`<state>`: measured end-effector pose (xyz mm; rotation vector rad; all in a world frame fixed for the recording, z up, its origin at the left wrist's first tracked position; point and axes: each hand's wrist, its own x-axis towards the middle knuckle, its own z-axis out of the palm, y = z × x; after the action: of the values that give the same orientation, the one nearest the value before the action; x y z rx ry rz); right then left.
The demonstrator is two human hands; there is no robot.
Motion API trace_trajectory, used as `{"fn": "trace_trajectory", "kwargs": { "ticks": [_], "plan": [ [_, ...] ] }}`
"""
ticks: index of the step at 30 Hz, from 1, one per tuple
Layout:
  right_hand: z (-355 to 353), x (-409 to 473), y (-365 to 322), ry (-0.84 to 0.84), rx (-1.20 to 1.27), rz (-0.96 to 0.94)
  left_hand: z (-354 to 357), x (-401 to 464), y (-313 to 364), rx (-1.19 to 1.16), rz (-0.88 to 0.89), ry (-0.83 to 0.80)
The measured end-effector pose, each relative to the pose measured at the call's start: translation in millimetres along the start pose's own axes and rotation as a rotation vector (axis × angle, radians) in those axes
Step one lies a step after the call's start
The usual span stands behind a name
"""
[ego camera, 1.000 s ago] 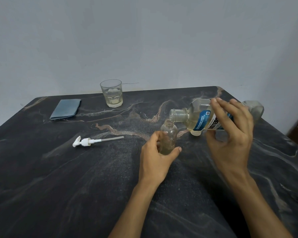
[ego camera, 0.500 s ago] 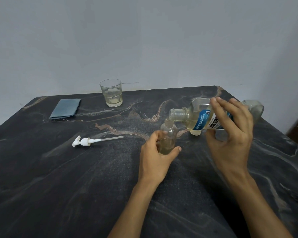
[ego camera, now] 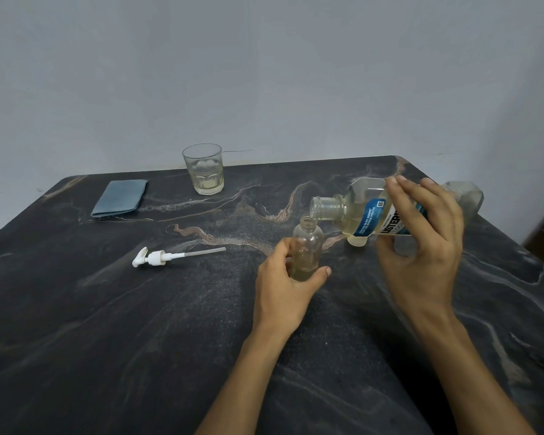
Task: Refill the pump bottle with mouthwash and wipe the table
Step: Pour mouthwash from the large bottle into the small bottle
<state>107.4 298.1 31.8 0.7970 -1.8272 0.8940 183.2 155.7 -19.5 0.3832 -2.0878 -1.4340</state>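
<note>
**Fingers on both bottles, mouthwash tipped over the open neck**

The fingers [ego camera: 288, 251] of the left hand [ego camera: 283, 287] curl round the lower half of the small pump bottle [ego camera: 307, 246], the thumb lying across its front near the base. The bottle stands upright on the dark marbled tabletop [ego camera: 139, 340], clear plastic, its neck open with no pump fitted, and a shallow layer of pale yellowish liquid sits at the bottom.

Just to the right, the right hand [ego camera: 421, 255] grips the large mouthwash bottle [ego camera: 355, 215] from above, its fingers [ego camera: 412, 196] spread over the top of the body and the thumb underneath. That bottle lies tipped almost flat, uncapped, its mouth directly above and nearly touching the small bottle's neck. It is clear with a blue and white label, and yellowish liquid pools along its lower side. Whether liquid is passing between the two mouths cannot be told.

Farther left, well apart from the hands, the white pump head [ego camera: 153, 257] lies on its side with its dip tube pointing right. Toward the far edge stands a drinking glass [ego camera: 204, 169] holding a little pale liquid, and left of it lies a folded blue-grey cloth [ego camera: 120, 197].
</note>
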Motion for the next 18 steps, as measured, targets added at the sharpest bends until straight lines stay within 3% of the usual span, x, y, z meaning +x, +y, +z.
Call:
{"fn": "trace_trajectory", "kwargs": {
  "ticks": [18],
  "plan": [
    [-0.1, -0.5, 0.8, -0.006, -0.009, 0.006, -1.0, -1.0, 2.5, -0.003, 0.007, -0.009]
  ]
}}
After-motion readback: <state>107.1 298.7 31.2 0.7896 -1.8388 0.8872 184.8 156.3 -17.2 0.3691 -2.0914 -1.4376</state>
